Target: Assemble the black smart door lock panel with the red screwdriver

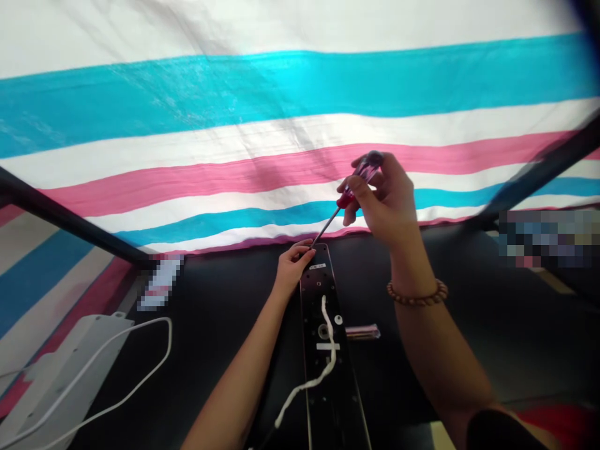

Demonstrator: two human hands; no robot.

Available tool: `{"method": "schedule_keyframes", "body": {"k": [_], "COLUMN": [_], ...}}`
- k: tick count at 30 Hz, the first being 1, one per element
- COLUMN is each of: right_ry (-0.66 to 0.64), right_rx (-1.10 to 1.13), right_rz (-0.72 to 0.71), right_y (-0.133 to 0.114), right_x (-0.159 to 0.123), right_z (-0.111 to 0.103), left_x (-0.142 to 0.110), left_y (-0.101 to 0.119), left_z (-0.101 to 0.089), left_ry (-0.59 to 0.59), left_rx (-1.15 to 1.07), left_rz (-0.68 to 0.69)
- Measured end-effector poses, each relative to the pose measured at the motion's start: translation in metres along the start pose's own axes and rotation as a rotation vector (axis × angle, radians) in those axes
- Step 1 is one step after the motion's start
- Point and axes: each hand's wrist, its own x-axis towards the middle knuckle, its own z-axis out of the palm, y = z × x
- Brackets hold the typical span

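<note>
My right hand (387, 203) is wrapped round the clear and red handle of a screwdriver (328, 225), raised above the table. Its shaft slants down to the left, and the tip meets the far end of a long, narrow black panel (323, 394). At that end my left hand (296, 262) has thumb and fingers pinched together beside the tip; what lies between them is hidden. A white twisted cord (319, 379) runs over the panel and off its left side. Screw holes, white labels and a round fitting (323, 331) show on the panel.
A second clear-handled tool (363, 332) pokes out at the panel's right. On the left lies a pale power strip (84, 375) with a white cable (169, 340). Striped sheeting (300, 87) and dark frame bars (70, 215) enclose the black table (197, 369). Blurred-out items lie left and right.
</note>
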Motion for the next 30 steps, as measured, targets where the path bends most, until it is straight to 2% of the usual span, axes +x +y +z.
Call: {"method": "schedule_keyframes", "body": {"k": [6,10,20,30], "right_ry": [-0.033,-0.058,0.015,-0.041], "right_rx": [-0.019,-0.005,-0.011,-0.068], "right_rz": [-0.022,0.014,0.011,-0.015], "right_y": [0.003,0.001,-0.011,-0.011], "right_x": [-0.001,-0.001,-0.004,-0.007], "right_z": [0.000,0.000,0.002,0.011], "left_x": [0.002,0.004,0.004,0.004], "left_y": [0.003,0.002,0.002,0.008], "left_z": [-0.003,-0.005,-0.004,-0.004], "left_ry": [-0.018,-0.059,-0.102,-0.095], "left_rx": [0.075,0.132,0.134,0.149], "left_rz": [0.022,0.041,0.026,0.056]}}
